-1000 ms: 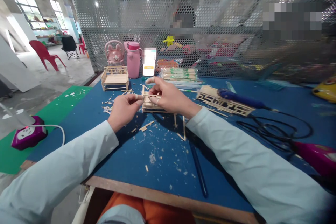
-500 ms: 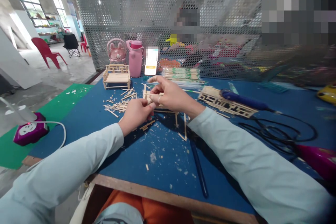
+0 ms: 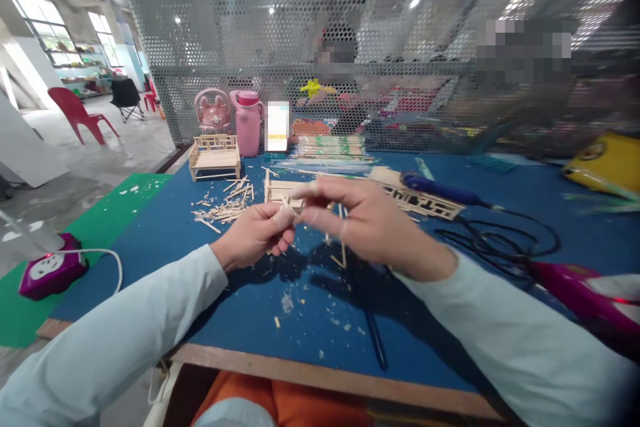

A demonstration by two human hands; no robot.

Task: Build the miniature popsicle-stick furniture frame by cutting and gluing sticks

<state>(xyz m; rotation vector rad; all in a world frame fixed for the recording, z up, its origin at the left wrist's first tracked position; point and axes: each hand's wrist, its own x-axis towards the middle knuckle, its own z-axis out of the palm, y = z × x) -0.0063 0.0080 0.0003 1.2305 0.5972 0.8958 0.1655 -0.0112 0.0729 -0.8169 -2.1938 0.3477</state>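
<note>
My left hand (image 3: 257,232) is closed in a pinch, thumb against forefinger, on a short thin wooden stick (image 3: 285,201) whose tip pokes up above the thumb. My right hand (image 3: 373,221) hovers just to the right, its fingers stretched out and apart, the tips smeared by motion and close to the left thumb. Behind both hands stands a partly built frame of wooden sticks (image 3: 274,191); my right hand hides much of it. Loose sticks and broken bits (image 3: 227,208) lie to the left of it.
A small finished-looking wooden bench (image 3: 216,159) stands at the back left, before a pink bottle (image 3: 248,123). A lit phone (image 3: 277,130) leans nearby. To the right, a blue-handled tool (image 3: 440,188) lies across a lattice panel (image 3: 425,203). A dark blue pen-like rod (image 3: 375,333) lies in front.
Both hands have come down nearer to me, away from the stick frame, which now shows more. My right hand has moved right, its fingers parting from my left hand.
</note>
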